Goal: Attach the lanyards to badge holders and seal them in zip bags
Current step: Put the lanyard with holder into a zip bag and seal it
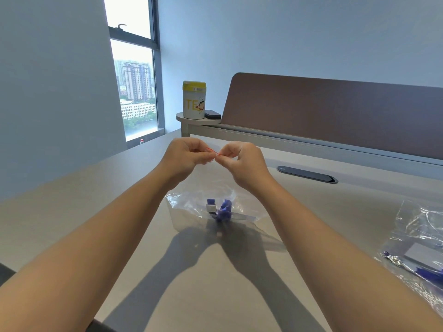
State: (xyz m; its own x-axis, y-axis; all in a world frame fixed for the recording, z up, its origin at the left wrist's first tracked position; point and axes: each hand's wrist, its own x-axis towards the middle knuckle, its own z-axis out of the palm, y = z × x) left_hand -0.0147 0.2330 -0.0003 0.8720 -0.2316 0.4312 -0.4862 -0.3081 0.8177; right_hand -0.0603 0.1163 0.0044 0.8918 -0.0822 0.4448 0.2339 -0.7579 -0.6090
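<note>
A clear zip bag hangs upright above the grey table, held by its top edge with the red zip line. My left hand and my right hand both pinch that red strip, fingertips almost touching at the middle. Inside the bag, at its bottom, lie a folded blue lanyard and a badge holder with a white card. The bag's lower edge rests near the tabletop.
A pile of clear bags with a blue lanyard and badge holder lies at the right edge. A black cable hatch sits behind my right hand. A yellow-lidded canister and a dark case stand on a far shelf.
</note>
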